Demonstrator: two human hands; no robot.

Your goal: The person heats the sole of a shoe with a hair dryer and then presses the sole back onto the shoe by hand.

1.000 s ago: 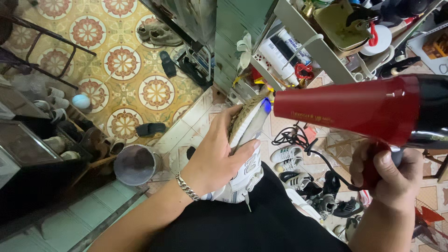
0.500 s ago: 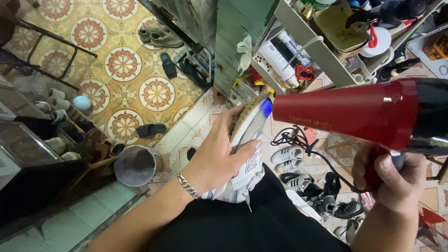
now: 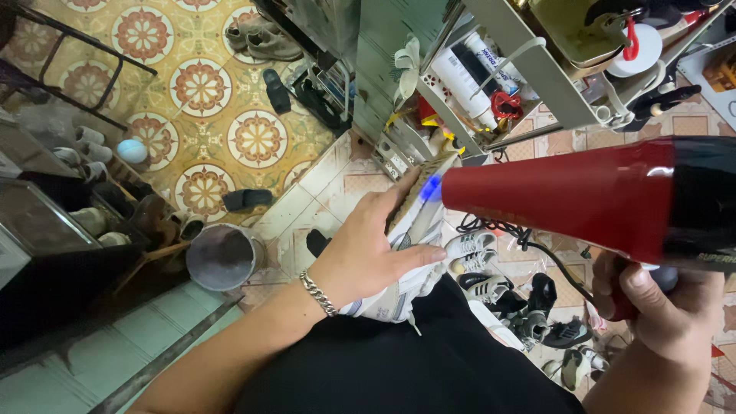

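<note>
Evidently the left hand point(image 3: 368, 257) grips a light, soft white sneaker point(image 3: 410, 253) midway, the right hand point(image 3: 675, 322) clasping the red hairdryer point(image 3: 583, 195).

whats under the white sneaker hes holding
The white sneaker rests on the person's lap, on black fabric. The left hand covers its near side, so the contact underneath is hidden. Beyond it, more shoes lie on the tiled floor.
</note>
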